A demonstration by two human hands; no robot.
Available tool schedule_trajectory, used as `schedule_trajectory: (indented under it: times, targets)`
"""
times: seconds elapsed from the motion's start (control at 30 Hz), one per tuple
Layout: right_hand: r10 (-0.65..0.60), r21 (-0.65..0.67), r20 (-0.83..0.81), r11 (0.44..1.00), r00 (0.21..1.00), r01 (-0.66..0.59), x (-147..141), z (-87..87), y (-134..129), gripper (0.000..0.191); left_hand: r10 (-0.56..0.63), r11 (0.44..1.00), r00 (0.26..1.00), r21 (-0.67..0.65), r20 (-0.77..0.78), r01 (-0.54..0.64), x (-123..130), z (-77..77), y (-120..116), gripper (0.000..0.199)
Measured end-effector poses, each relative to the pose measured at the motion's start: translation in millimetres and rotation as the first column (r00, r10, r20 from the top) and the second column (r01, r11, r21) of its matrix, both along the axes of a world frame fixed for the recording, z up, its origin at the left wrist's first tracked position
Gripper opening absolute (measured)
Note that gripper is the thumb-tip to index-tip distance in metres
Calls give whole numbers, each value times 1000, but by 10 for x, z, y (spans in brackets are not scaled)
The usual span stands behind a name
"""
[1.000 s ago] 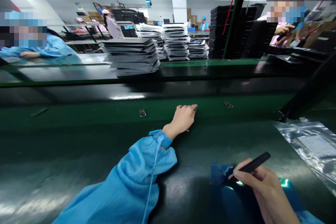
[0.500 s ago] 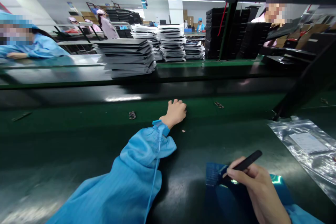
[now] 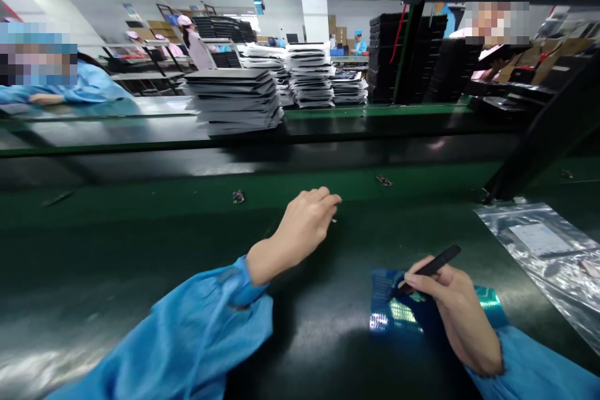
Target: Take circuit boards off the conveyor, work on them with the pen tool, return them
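Observation:
My left hand (image 3: 307,222) is above the table with its fingers curled together and pointing down to the right. What it holds, if anything, is hidden behind the fingers. A small pale scrap (image 3: 334,220) shows just under the fingertips. My right hand (image 3: 452,297) grips black tweezers (image 3: 438,260) like a pen, their tips down at a shiny blue film sheet (image 3: 382,300). Rows of small marks or pieces run across that sheet, and the hand covers its middle.
Small dark parts (image 3: 239,197) and others (image 3: 384,180) lie along the green strip (image 3: 206,200). A clear plastic bag (image 3: 539,240) lies at right beside a dark post (image 3: 529,150). Paper-like stacks (image 3: 239,100) stand beyond, with people working across the line.
My left hand has drawn back from the green strip toward me, its fingers now curled. My right hand stays at the blue sheet with the tweezers. The view has shifted slightly.

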State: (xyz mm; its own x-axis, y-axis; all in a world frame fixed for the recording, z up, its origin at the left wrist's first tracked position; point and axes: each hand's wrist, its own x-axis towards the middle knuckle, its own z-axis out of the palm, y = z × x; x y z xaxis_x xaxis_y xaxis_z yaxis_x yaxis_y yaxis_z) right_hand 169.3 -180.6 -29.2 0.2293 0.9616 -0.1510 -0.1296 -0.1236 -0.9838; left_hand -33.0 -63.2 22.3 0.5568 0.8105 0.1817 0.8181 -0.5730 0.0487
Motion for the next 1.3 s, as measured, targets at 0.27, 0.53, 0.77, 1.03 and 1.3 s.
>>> schedule_trajectory:
  times: [0.27, 0.53, 0.77, 1.03, 1.3]
  targets:
    - [-44, 32, 5, 999, 999, 43, 2, -7, 31, 17, -684, 610, 723, -467, 99, 641, 98, -5, -1063, 12]
    - [-90, 56, 74, 995, 993, 86, -27, 224, -160, 11, -509, 846, 859, -147, 59, 512, -138, -161, -1354, 34]
    - [27, -47, 87, 999, 996, -23, -155, 193, -418, 13, -559, 822, 826, 85, -72, 564, -194, -282, -1593, 32]
    - [125, -154, 141, 983, 982, -103, -164, 96, -554, 18, -558, 822, 828, 107, -48, 560, -258, -364, -1590, 32]
    - [206, -159, 200, 972, 958, -176, -182, 76, -566, 16, -565, 820, 823, 67, -57, 568, -240, -354, -1561, 35]
